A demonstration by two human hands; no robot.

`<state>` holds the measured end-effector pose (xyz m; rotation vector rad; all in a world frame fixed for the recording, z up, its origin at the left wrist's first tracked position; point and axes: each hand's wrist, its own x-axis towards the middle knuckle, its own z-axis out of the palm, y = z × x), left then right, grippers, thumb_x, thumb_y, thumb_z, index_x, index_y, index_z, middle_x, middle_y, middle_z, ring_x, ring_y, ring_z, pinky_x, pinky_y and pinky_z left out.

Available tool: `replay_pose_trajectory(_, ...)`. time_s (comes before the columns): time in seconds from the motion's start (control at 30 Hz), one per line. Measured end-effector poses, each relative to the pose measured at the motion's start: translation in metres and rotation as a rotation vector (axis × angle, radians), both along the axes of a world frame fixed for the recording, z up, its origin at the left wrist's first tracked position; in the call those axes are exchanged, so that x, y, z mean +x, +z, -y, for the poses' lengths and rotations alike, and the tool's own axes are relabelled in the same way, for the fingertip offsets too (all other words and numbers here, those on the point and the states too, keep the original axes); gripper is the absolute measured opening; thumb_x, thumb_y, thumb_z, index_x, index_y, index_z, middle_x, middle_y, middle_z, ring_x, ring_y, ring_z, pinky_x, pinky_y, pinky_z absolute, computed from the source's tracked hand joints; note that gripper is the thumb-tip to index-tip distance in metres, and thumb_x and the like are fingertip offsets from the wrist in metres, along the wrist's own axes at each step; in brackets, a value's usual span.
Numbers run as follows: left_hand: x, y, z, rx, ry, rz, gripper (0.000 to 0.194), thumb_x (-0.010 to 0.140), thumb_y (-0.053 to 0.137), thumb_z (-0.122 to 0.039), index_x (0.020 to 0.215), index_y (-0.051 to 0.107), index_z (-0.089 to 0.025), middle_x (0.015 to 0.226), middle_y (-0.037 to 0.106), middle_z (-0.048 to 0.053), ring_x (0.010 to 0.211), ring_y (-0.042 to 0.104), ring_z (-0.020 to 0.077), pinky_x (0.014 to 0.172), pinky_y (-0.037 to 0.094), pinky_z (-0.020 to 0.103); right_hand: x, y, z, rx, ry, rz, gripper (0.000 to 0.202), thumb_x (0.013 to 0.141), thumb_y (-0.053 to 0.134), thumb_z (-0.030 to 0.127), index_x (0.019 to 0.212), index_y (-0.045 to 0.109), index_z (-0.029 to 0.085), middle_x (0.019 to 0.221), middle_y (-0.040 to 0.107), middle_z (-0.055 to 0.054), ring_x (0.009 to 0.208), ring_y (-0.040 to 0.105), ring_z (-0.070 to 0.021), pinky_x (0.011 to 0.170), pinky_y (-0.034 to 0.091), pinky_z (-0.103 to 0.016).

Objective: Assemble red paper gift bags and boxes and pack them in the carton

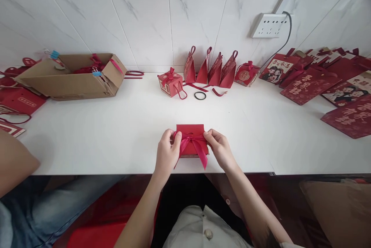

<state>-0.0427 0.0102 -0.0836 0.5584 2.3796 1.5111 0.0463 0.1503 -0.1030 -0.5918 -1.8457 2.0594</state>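
Note:
A small red gift box (189,129) sits near the table's front edge, with a crimson satin ribbon (200,153) knotted across its top and two tails hanging toward me. My left hand (168,151) is closed at the box's left side, pinching a loop of the ribbon between thumb and fingers. On the right, my right hand (219,147) pinches the other side of the ribbon near the box's edge. Part of the box's lower body is hidden behind the tails and fingers.
A cardboard box (84,85) of red items stands back left. By the wall are a bow-topped box (171,82), several triangular boxes (227,72) and a black ring (199,95). Red bags (310,83) crowd the right. Another person's arm (16,161) rests at left.

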Motion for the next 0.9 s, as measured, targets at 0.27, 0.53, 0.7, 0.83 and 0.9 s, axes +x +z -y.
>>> replay_pose_trajectory(0.27, -0.006, -0.001, 0.001, 0.014, -0.009, -0.093, 0.028, 0.088, 0.045, -0.040, 0.069, 0.039, -0.020, 0.072, 0.047, -0.001, 0.070, 0.051, 0.0134, 0.065, 0.045, 0.024, 0.005, -0.002, -0.011, -0.006, 0.094, -0.073, 0.057, 0.065, 0.076, 0.060, 0.095, 0.044, 0.023, 0.082, 0.053, 0.000, 0.062, 0.049, -0.0140, 0.052, 0.042, -0.025)
replay_pose_trajectory(0.53, 0.010, 0.003, 0.003, 0.249, -0.075, -0.384, 0.016, 0.090, 0.052, -0.027, 0.077, 0.052, -0.018, 0.096, 0.059, 0.005, 0.096, 0.060, 0.0160, 0.079, 0.054, 0.027, 0.029, 0.010, -0.014, 0.757, 0.273, -0.106, 0.099, 0.073, 0.070, 0.026, 0.148, 0.005, 0.025, 0.134, 0.034, -0.014, 0.124, 0.040, -0.0291, 0.103, 0.040, -0.049)
replay_pose_trajectory(0.7, 0.047, 0.009, 0.001, 0.354, -0.104, -1.124, 0.006, 0.085, 0.062, -0.017, 0.080, 0.058, -0.018, 0.090, 0.058, 0.004, 0.097, 0.060, 0.0186, 0.094, 0.049, 0.041, 0.037, 0.010, 0.005, 0.914, -0.017, -0.287, 0.094, 0.081, 0.067, 0.035, 0.150, 0.004, 0.027, 0.137, 0.026, -0.016, 0.130, 0.029, -0.0335, 0.098, 0.044, -0.053)
replay_pose_trajectory(0.83, 0.059, 0.018, -0.001, 0.362, -0.089, -1.312, 0.011, 0.082, 0.062, -0.009, 0.077, 0.061, -0.018, 0.075, 0.059, 0.000, 0.082, 0.060, 0.0144, 0.095, 0.047, 0.043, 0.043, 0.020, 0.012, 0.932, -0.058, -0.324, 0.092, 0.084, 0.066, 0.044, 0.150, 0.003, 0.028, 0.138, 0.026, -0.016, 0.128, 0.029, -0.0344, 0.097, 0.044, -0.055)
replay_pose_trajectory(0.9, 0.060, 0.022, 0.000, 0.351, -0.087, -1.322, 0.011, 0.082, 0.063, -0.010, 0.077, 0.060, -0.019, 0.074, 0.059, 0.000, 0.079, 0.059, 0.0140, 0.092, 0.049, 0.043, 0.045, 0.024, 0.013, 0.936, -0.060, -0.324, 0.092, 0.084, 0.066, 0.044, 0.150, 0.004, 0.027, 0.138, 0.027, -0.016, 0.128, 0.030, -0.0348, 0.097, 0.045, -0.054)
